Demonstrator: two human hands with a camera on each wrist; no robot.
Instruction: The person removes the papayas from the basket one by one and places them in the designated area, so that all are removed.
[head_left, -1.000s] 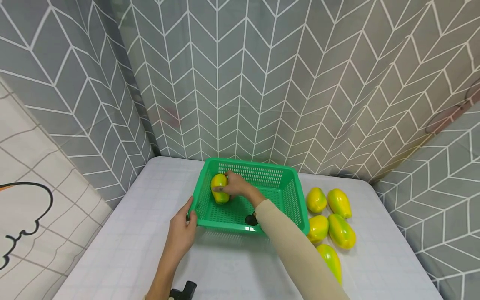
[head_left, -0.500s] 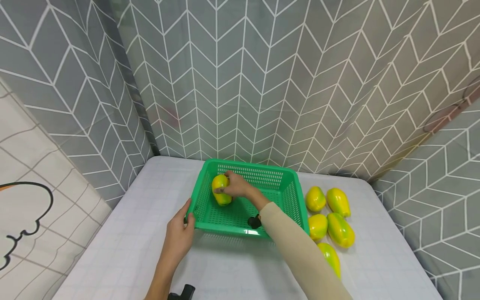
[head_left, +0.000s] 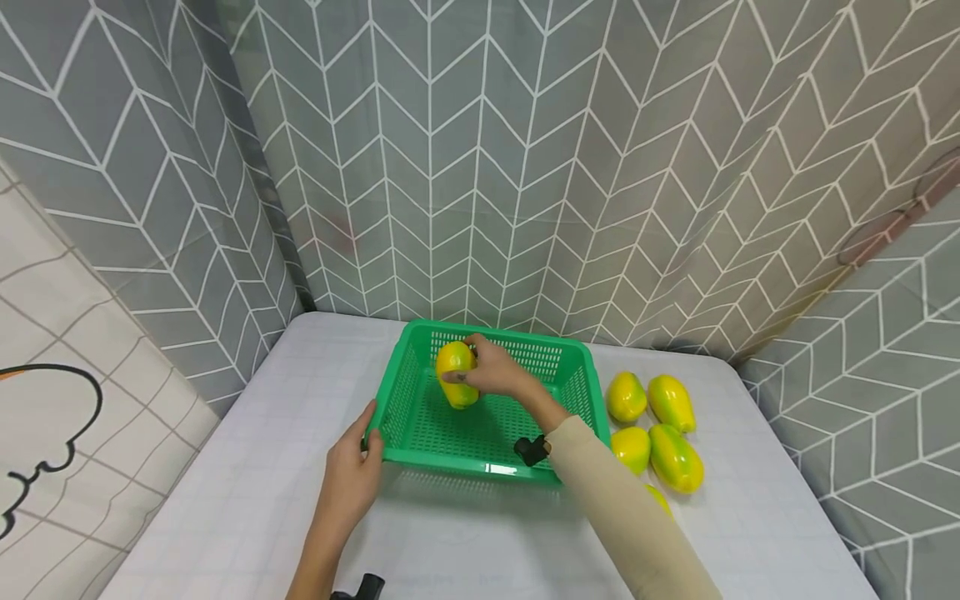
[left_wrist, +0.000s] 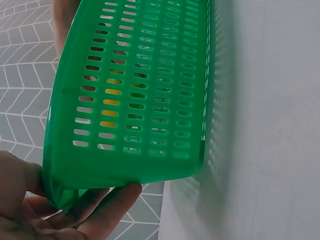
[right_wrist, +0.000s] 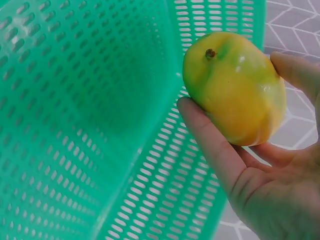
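My right hand [head_left: 495, 369] grips a yellow-green papaya [head_left: 453, 360] inside the left part of a green plastic basket [head_left: 480, 465]. In the right wrist view, the thumb and fingers hold the papaya [right_wrist: 235, 90] by its sides, and a brown stem spot shows on its end. At the basket's near left corner, my left hand [head_left: 352, 471] holds the rim. The left wrist view has the fingers of that hand [left_wrist: 85, 215] curled under the lip of the basket [left_wrist: 125, 167], and bits of yellow show through the slots.
Several more papayas [head_left: 675, 458] lie on the white tabletop [head_left: 465, 542] right of the basket; my right sleeve partly covers the nearest one. Behind the table hangs a grey curtain [head_left: 450, 167] with white chevron lines.
My right hand has moved the papaya rightward and slightly up, away from the basket's left wall. The left hand keeps its hold on the rim.
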